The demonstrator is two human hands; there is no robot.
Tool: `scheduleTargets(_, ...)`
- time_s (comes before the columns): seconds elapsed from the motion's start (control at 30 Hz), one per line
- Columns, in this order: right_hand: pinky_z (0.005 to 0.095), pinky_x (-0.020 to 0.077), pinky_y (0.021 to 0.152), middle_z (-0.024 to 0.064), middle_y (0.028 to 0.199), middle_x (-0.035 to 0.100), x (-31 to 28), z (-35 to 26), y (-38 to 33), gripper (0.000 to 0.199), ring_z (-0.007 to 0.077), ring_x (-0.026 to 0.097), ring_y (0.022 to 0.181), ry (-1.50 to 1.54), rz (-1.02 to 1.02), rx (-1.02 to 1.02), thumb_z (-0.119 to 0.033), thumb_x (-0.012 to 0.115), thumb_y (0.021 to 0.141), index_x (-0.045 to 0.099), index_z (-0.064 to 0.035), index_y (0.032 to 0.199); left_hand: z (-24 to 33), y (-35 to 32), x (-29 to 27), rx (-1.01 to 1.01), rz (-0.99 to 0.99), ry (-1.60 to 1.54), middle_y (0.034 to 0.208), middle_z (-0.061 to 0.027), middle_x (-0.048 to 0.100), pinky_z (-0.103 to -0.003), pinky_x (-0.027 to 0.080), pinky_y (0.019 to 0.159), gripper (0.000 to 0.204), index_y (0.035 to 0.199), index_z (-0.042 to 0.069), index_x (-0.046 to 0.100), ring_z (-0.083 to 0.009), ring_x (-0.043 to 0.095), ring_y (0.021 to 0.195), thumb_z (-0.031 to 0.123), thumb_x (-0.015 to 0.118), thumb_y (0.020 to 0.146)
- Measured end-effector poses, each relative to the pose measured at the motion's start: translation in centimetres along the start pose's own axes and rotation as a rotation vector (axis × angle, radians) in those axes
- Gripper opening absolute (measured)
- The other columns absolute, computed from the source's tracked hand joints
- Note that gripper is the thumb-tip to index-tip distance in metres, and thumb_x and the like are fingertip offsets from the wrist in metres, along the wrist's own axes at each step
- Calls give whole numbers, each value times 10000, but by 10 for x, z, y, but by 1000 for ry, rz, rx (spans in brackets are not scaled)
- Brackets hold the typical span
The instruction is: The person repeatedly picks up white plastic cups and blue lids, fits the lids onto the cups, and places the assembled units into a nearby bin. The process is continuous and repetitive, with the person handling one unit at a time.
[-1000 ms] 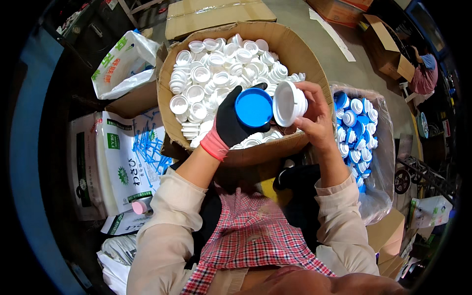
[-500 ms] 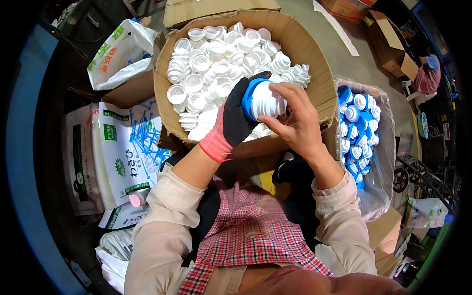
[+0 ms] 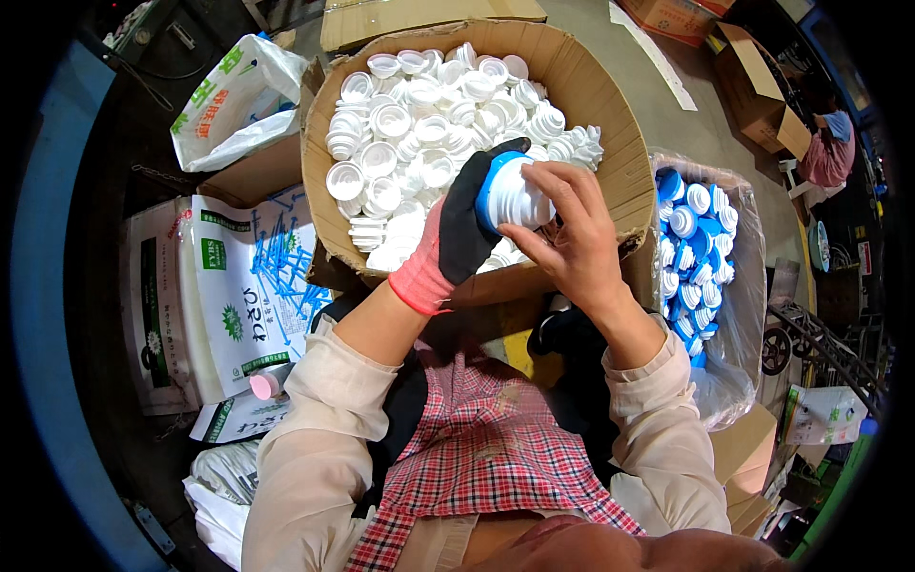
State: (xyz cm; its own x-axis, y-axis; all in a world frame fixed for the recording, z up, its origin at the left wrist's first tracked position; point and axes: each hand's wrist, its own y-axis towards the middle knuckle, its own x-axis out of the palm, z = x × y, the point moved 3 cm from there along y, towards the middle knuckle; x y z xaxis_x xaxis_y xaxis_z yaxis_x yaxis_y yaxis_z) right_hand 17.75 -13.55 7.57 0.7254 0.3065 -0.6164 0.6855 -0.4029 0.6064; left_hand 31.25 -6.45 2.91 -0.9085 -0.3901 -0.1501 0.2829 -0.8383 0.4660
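Head view, looking down on a seated person w/ both arms reaching fwd.

The left hand (image 3: 467,229), in a black glove w/ a pink knit cuff, has its grip wrapped round a round blue plastic cap (image 3: 488,191), fingers curling over the cap's top edge. The bare right hand (image 3: 572,238) has its grip closed on a white ribbed plastic insert (image 3: 522,198), thumb and fingertips pinching it from the right. Insert sits inside the blue cap, pressed against it, so both hands meet on one piece. That piece is held in the air over the near rim of a large round brown cardboard tub (image 3: 610,124), approx. centre frame.

The tub is heaped w/ more white plastic inserts (image 3: 410,124), loose and jumbled. Just right of it, a clear plastic bag (image 3: 739,286) holds many blue-and-white assembled caps (image 3: 696,238).

Left of the tub lies a flat white printed sack (image 3: 238,286) w/ blue and green markings; a small pink cylinder (image 3: 269,383) rests near its lower edge. Above it, a crumpled white plastic bag (image 3: 238,95).

Person wears a cream long-sleeved top and a red checked apron (image 3: 477,458).

Far top right, another person in a pink top (image 3: 827,153) sits beside open cardboard boxes (image 3: 758,86) on the floor.
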Motion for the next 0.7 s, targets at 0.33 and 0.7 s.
scheduleTargets(0.33,306,535,772,133,1191,559,-4,42,-7,721,188,594,999,825,-93,578,-252,827,739,471,-10,1318,7,10,7,-355,-95,-782,1343,-103,503,-332,424,1001,740,1430,8,360,-204,510,1195,188,703,799)
scheduleTargets(0.7,254,551,568,65,944,646,-11,56,-13,399,101,628,753,897,-38,609,-181,733,836,571,0,1152,0,7,8,-365,-58,-278,1120,-82,602,-262,448,876,496,1259,-41,497,-139,564,990,240,679,893)
